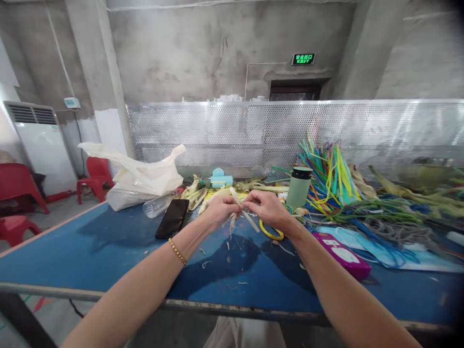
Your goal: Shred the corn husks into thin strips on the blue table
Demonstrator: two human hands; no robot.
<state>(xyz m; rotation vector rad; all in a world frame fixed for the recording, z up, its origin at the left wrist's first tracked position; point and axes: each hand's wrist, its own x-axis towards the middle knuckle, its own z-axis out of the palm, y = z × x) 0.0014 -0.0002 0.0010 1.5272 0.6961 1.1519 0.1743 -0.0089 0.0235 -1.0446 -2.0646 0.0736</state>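
Observation:
My left hand (222,210) and my right hand (266,207) meet above the middle of the blue table. Both are closed, with fingertips pinched on pale strips of corn husk (251,222) that stick out above and below the fingers. How the strips are joined between the fingertips is hidden. A yellow ring (272,235), perhaps a roll of tape, lies under my right wrist. Left of my left hand lies a black phone (172,219). Behind the hands are more corn husks (195,195) and a light blue object (221,180).
On the blue table (119,256), a white plastic bag (145,179) and clear bottle (156,207) stand left. To the right are a green canister (299,187), colourful strips (337,176), cords (384,215), a purple box (342,255) and blue face masks (344,237). A perforated metal screen (232,130) rises behind.

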